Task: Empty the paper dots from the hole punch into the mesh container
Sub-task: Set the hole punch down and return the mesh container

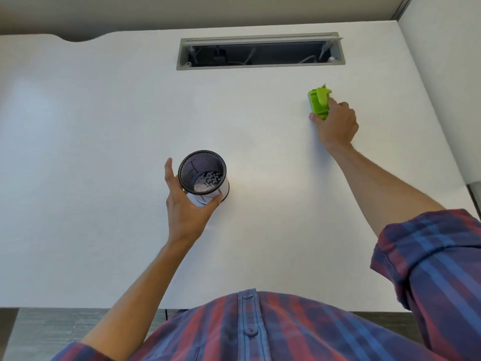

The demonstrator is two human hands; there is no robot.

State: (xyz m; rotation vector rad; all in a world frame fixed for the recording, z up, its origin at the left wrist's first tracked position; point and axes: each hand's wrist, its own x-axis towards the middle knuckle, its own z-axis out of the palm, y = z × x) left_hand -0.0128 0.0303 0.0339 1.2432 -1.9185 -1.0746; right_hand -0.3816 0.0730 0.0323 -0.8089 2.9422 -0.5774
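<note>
A black mesh container (pixel 202 175) stands on the white desk (pixel 104 113), left of centre, with white paper dots lying on its bottom. My left hand (pixel 186 207) cups its near left side, thumb and fingers spread around the wall. Far to the right, a bright green hole punch (pixel 319 102) rests on the desk. My right hand (pixel 335 123) reaches out to it, with fingertips closed on its near end.
A long grey cable slot (pixel 260 51) with its lid up opens in the desk at the back, with cables inside. A partition wall (pixel 442 74) borders the desk's right side. The desk's front edge runs just before my plaid shirt.
</note>
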